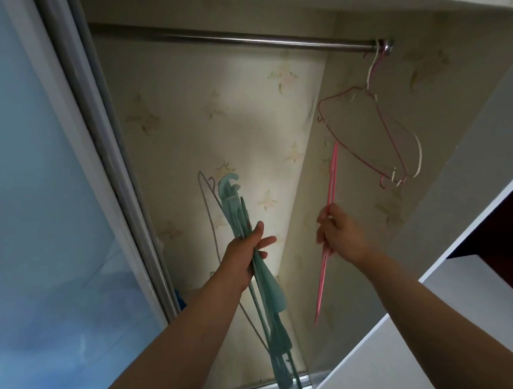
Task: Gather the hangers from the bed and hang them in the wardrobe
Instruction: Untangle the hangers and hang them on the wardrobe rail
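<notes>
I look up into the wardrobe. A steel rail [226,38] runs across the top. Two thin wire hangers, one pink [364,145] and one white [419,153], hang at the rail's far right end. My left hand [244,258] grips a bundle of teal plastic hangers [270,293] together with a grey wire hanger [208,216], hooks pointing up. My right hand [339,233] holds a pink hanger [330,202] seen edge-on, its top just below the hanging ones.
A frosted sliding door [45,216] with a metal frame [111,160] bounds the left side. Floral-patterned panels [211,128] line the wardrobe's back and right wall. A white shelf edge [438,282] juts in at lower right.
</notes>
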